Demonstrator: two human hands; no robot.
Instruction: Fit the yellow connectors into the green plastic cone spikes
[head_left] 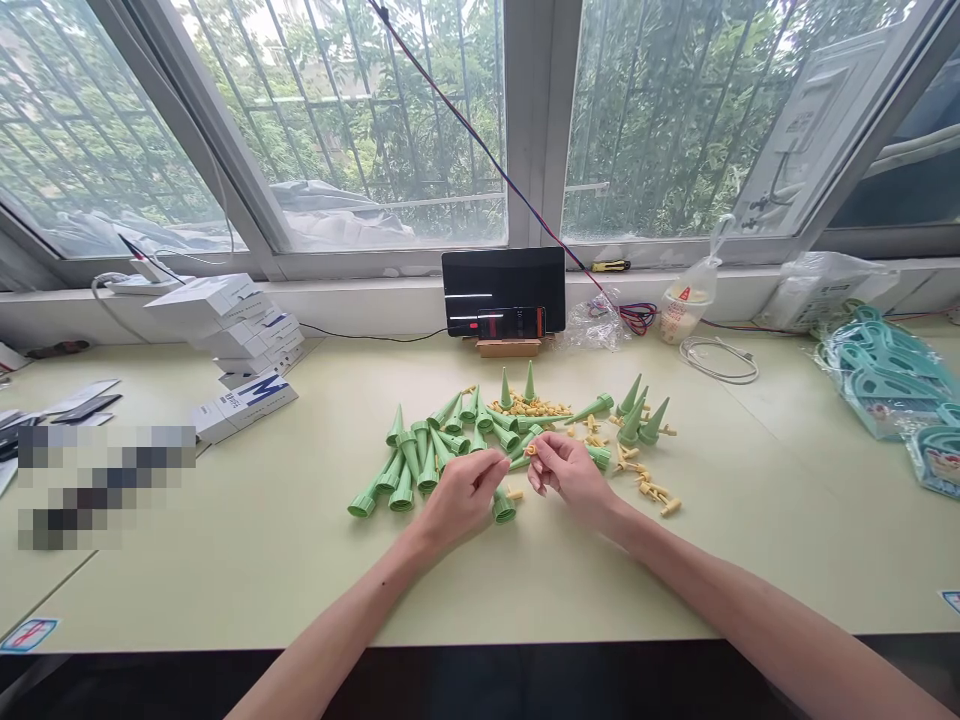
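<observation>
My left hand (463, 492) is closed around a green plastic cone spike (503, 503), whose wide end sticks out below my fingers. My right hand (568, 470) pinches a small yellow plastic piece (532, 449) close to the left hand's fingertips. Both hands hover over the pale green table (300, 540), just in front of a heap of several green cone spikes (420, 455). A scatter of small yellow pieces (529, 407) lies behind the hands, and more yellow pieces (651, 490) lie to the right. A few cones (641, 420) stand upright at the right.
A dark tablet (502, 290) with a phone (511, 323) on a wooden stand sits at the back by the window. White boxes (232, 325) are stacked at the left. A plastic bag with a cup (686, 305), a white cable (718, 360) and teal items (889, 375) lie at the right.
</observation>
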